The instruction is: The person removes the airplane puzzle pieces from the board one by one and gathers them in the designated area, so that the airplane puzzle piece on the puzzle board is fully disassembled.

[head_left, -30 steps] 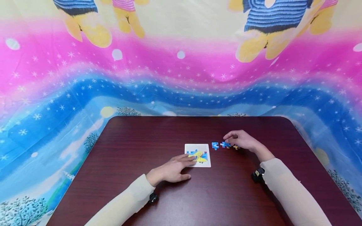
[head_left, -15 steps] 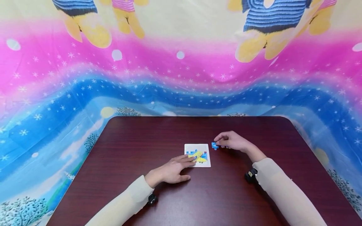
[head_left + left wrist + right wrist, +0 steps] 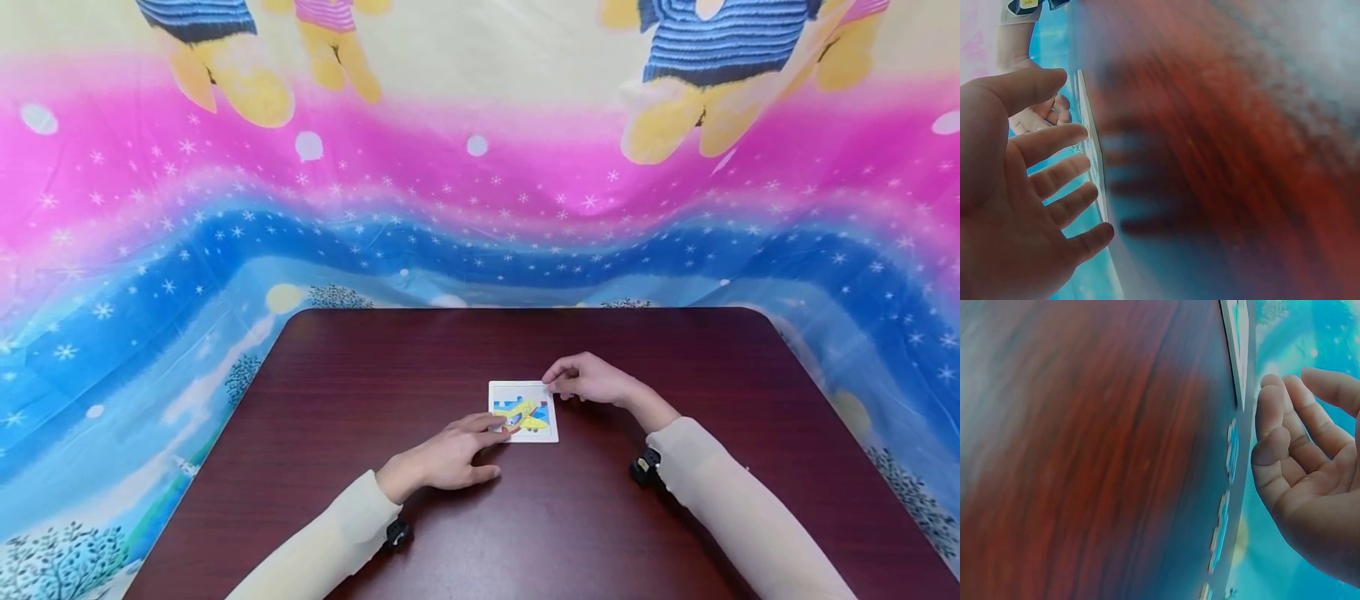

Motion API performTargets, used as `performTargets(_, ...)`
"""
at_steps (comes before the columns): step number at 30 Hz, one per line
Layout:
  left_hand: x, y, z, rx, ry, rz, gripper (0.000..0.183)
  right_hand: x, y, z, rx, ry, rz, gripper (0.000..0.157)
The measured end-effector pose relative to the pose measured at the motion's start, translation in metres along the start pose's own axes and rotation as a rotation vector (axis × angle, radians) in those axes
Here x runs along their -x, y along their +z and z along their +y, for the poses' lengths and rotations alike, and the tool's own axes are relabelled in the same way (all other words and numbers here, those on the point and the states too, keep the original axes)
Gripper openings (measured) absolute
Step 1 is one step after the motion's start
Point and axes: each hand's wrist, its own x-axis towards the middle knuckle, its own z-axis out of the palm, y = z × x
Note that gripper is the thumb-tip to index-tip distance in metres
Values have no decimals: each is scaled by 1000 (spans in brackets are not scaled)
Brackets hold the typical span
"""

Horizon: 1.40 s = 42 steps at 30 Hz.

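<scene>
Puzzle point(image 3: 519, 392): near part filled, far edge bare
Pieces point(image 3: 1233, 450): three unplaced
Left hand point(image 3: 455, 456): spread
Right hand point(image 3: 592, 379): loosely curved, empty

Left hand point(image 3: 453, 458): 1 | right hand point(image 3: 592, 381): 1 | left-hand fingers point(image 3: 1054, 144), thumb included: 5 | puzzle tray point(image 3: 517, 391): 1 | loose puzzle pieces point(image 3: 1232, 450), right wrist view: 3, one partial | sleeves point(image 3: 337, 529): 2 | black wrist devices point(image 3: 645, 467): 2 | surface point(image 3: 585, 517): 1 | printed cloth point(image 3: 480, 200): 1

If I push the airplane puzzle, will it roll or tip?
Probably neither: the puzzle lies flat on the table. It looks thin, so it's likely light. Its pieces might shift, since its top part looks unfilled.
</scene>
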Motion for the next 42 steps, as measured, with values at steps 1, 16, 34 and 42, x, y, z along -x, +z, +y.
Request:
performTargets(1,1,0,0,-1,5,4,58,-1,2,-2,1,-2,-4,21)
performTargets(16,6,1,-2,0,47,12,54,-19,27,-27,19,-71,-93,19)
performTargets(34,6,0,0,7,25,-12,54,-29,45,-34,20,-64,-99,15)
performTargets(42,7,1,-2,8,48,4,54,-29,47,-40,13,-36,-87,16)
